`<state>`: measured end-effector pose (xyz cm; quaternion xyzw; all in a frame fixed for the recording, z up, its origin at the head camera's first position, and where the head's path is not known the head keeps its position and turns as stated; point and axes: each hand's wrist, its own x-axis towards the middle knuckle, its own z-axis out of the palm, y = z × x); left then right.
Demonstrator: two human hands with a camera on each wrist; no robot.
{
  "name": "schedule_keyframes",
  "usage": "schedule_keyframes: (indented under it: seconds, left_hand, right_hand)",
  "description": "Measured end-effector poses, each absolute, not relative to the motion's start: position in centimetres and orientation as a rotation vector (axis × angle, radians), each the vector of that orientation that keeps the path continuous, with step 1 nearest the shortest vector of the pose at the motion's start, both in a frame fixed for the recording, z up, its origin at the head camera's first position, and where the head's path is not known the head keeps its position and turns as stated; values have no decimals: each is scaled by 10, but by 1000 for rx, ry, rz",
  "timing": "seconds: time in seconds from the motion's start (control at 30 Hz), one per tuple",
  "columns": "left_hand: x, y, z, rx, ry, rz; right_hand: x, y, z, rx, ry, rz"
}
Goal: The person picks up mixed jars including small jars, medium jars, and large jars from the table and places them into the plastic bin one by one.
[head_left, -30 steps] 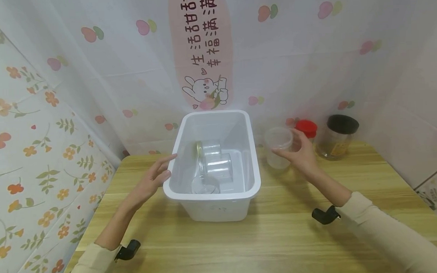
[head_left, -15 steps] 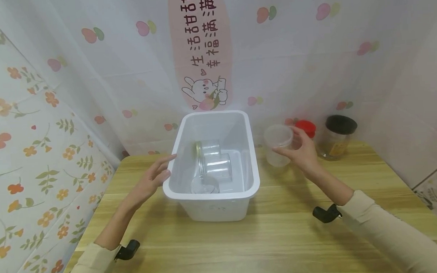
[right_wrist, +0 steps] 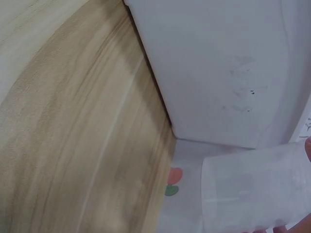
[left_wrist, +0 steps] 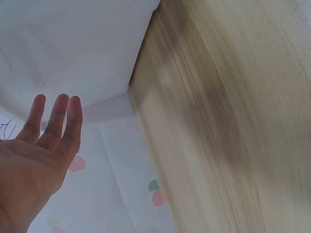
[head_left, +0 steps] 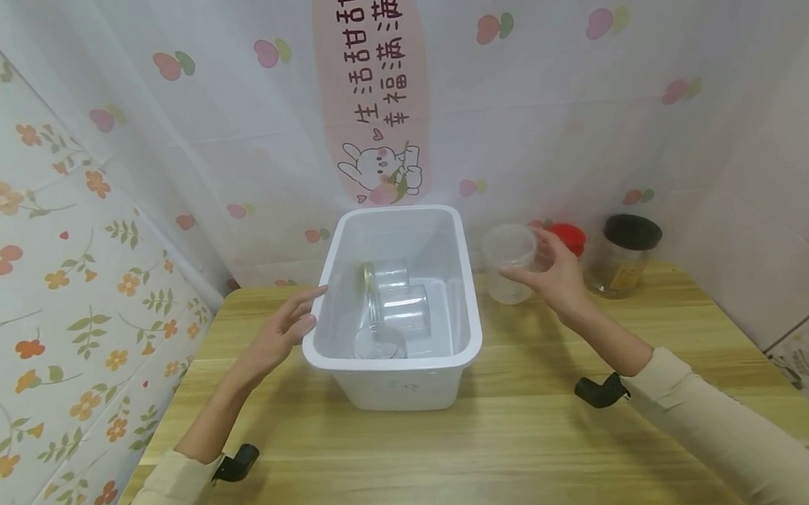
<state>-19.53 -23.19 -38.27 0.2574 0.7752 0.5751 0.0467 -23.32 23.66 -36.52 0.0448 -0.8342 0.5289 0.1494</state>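
My right hand (head_left: 558, 283) holds a translucent plastic jar (head_left: 506, 284) near its top, thumb on the near side and fingers behind. The jar stands upright just right of a white plastic tub (head_left: 401, 390). In the right wrist view, the jar's (right_wrist: 248, 194) base shows apart from the tabletop, and only bits of fingers show at the edge. At the tub's left rim, my left hand (head_left: 281, 329) touches with extended fingers. The left wrist view shows that hand (left_wrist: 46, 150) against the tub's outer wall. Inside the tub lie clear jars (head_left: 406, 312), one with a gold-coloured lid (head_left: 368, 276).
A red-lidded jar (head_left: 567, 238) stands behind my right hand, partly hidden. To its right is a clear jar with a black lid (head_left: 633, 232) and a yellow label. The wooden table (head_left: 412, 460) ends at a patterned curtain (head_left: 261, 161) behind.
My right hand has lifted the translucent jar slightly and moved it a little left toward the tub. My left hand has stayed at the rim.
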Motion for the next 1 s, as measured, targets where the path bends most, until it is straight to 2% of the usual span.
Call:
schedule_keyframes:
  seconds: [1.0]
  left_hand:
    - [-195,-229,-384,833,2342,1771]
  right_hand:
    - [-236,223,-335,253,-2351,1452]
